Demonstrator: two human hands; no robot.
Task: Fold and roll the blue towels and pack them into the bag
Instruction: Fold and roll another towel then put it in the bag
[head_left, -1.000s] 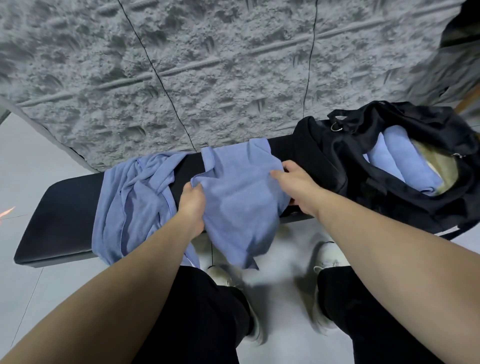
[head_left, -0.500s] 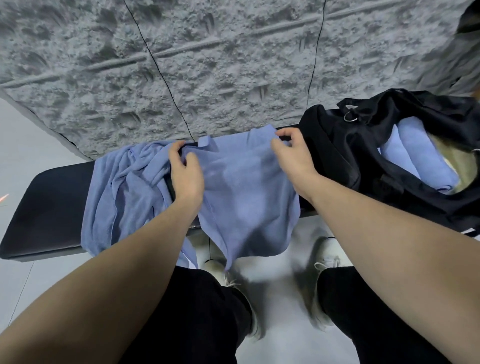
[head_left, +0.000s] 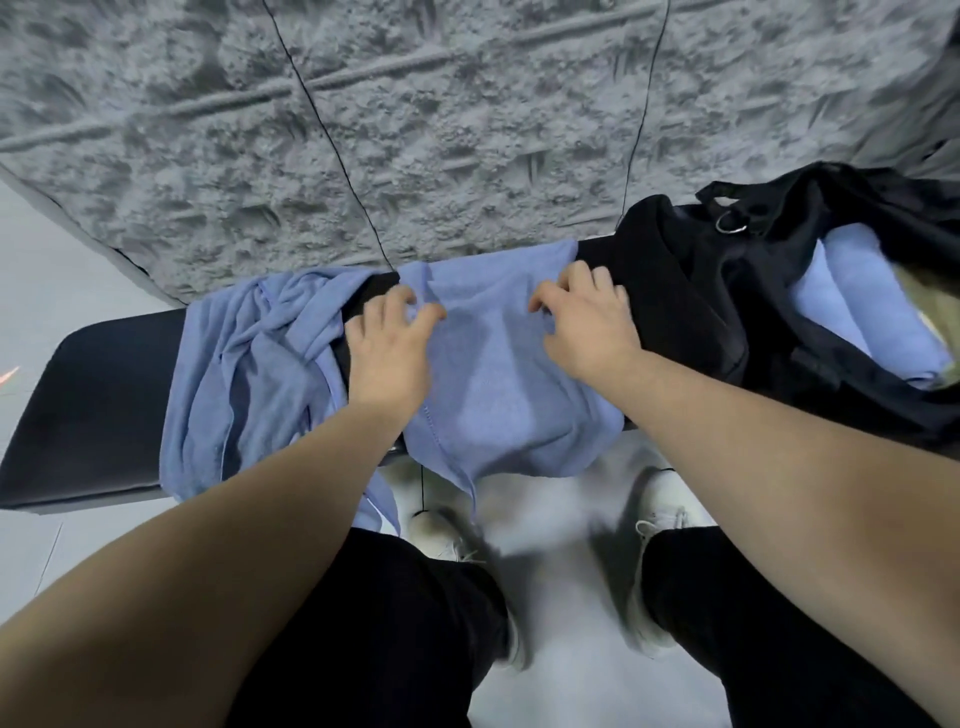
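So there's a bench (head_left: 98, 415) running left to right in front of the person, with a wall (head_left: 415, 130) right behind it. A towel (head_left: 498, 384) is spread across the middle of the bench, its near edge hanging off toward the floor (head_left: 561, 571). Both hands sit on it, left hand (head_left: 389, 353) at its left edge, right hand (head_left: 587, 317) toward its right side. A second towel (head_left: 249, 374) lies bunched just left of that one. The bag (head_left: 727, 312) sits on the bench's right end, with rolled towels (head_left: 872, 312) inside it. The person's shoes (head_left: 654, 519) are on the floor below.
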